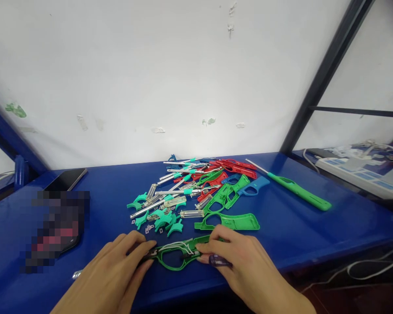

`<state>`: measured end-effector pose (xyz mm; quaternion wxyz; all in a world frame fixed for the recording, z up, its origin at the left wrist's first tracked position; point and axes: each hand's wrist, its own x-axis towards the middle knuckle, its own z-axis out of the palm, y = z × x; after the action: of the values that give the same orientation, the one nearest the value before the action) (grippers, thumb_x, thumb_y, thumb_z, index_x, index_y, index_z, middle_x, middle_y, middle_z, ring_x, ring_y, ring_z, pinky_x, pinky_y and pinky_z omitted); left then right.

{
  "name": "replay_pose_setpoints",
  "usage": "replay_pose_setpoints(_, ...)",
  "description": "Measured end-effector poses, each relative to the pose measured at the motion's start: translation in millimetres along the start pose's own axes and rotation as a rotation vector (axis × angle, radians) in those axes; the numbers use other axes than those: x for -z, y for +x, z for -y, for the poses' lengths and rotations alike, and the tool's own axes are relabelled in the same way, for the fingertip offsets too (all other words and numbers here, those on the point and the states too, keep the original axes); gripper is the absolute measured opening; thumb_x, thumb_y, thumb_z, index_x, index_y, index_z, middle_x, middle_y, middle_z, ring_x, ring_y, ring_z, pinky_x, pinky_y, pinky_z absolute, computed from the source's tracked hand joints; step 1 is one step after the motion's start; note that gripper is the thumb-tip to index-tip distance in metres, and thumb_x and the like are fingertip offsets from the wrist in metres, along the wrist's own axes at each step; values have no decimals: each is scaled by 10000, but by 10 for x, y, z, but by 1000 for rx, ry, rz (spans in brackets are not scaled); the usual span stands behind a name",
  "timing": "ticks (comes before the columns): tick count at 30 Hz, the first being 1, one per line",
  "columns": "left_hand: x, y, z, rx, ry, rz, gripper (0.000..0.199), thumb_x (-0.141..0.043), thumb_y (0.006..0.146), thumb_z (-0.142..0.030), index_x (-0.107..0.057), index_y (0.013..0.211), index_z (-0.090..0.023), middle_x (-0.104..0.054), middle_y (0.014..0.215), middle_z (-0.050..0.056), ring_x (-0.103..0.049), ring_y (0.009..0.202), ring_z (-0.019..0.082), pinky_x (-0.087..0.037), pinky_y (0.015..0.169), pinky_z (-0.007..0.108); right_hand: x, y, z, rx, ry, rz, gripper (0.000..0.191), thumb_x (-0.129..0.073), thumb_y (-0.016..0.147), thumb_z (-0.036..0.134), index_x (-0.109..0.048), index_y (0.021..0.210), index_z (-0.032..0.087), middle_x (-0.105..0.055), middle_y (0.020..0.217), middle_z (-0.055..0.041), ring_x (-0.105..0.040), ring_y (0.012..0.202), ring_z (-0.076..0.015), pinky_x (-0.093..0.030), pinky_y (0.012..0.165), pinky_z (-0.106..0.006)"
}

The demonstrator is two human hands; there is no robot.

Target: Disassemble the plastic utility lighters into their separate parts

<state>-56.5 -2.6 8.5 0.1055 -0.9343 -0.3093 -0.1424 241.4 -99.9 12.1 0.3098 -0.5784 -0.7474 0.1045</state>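
Both hands are at a green handle shell (pixel 170 267) with white wires and a dark part inside, near the table's front edge. My left hand (pixel 126 264) pinches its left end, where a metal rod (pixel 76 274) sticks out past the hand. The fingers of my right hand (pixel 237 257) close on the shell's right part, and a dark purplish piece (pixel 220 261) shows among them. Just behind lies another green half shell (pixel 239 221), with turquoise triggers (pixel 163 218) and clear lighter tanks (pixel 192 213) around it.
Farther back are red shells (pixel 236 168), a blue shell (pixel 254 186) and metal rods (pixel 150 206). A whole green lighter (pixel 298 192) lies right. On the left are a phone (pixel 65 179) and a blurred dark object (pixel 55 235). A power strip (pixel 360 176) stands far right.
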Motion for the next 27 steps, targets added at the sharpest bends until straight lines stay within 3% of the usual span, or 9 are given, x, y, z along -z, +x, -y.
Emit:
replay_pose_setpoints(4, 5, -24, 41, 93, -118, 110, 385, -467, 1035, -197, -757, 1238, -346, -748, 1162, 21, -757, 961, 222, -634, 856, 352, 0, 0, -6, 5, -5, 0, 400, -777, 914, 53, -808, 1173, 355, -742, 1018, 26, -732, 721, -142, -484, 642, -254)
replay_pose_setpoints(10, -4, -19, -31, 141, -197, 164, 664, -299, 878, 34, -733, 1237, -318, -691, 1111, 43, -735, 905, 181, -588, 838, 305, -11, -12, -38, 48, 17, -25, 350, -731, 971, 113, -808, 1213, 353, -681, 949, 12, -698, 696, -117, -460, 596, -214)
replay_pose_setpoints(15, 24, -39, -46, 117, -134, 144, 670, -336, 846, 47, -723, 1274, -294, -681, 1178, 54, -729, 967, 185, -584, 950, 315, -9, -14, -33, 25, -31, -12, 423, -746, 922, 45, -813, 1193, 362, -635, 905, 22, -678, 676, -121, -414, 579, -231)
replay_pose_setpoints(19, -1, -60, -49, 51, -104, 38, 815, -334, 802, 74, -651, 1424, -345, -687, 1253, 50, -737, 1051, 200, -596, 976, 324, 7, -11, -30, -9, -80, 15, 474, -753, 908, 43, -807, 1219, 396, -621, 906, 21, -650, 670, -135, -374, 576, -259)
replay_pose_setpoints(22, -54, -77, -48, 32, -84, -9, 888, -320, 782, 82, -619, 1462, -405, -699, 1264, 36, -761, 909, 190, -626, 921, 341, 18, -5, -32, -27, -69, 37, 464, -742, 913, 46, -817, 1209, 396, -622, 912, 15, -647, 677, -138, -381, 587, -266)
replay_pose_setpoints(27, -76, -77, -10, 29, -77, 17, 949, -307, 762, 86, -597, 1482, -461, -711, 1266, 18, -690, 589, 126, -645, 842, 330, 17, -19, -34, -41, -45, 43, 498, -727, 928, 47, -806, 1237, 430, -622, 924, 16, -657, 700, -140, -384, 602, -268)
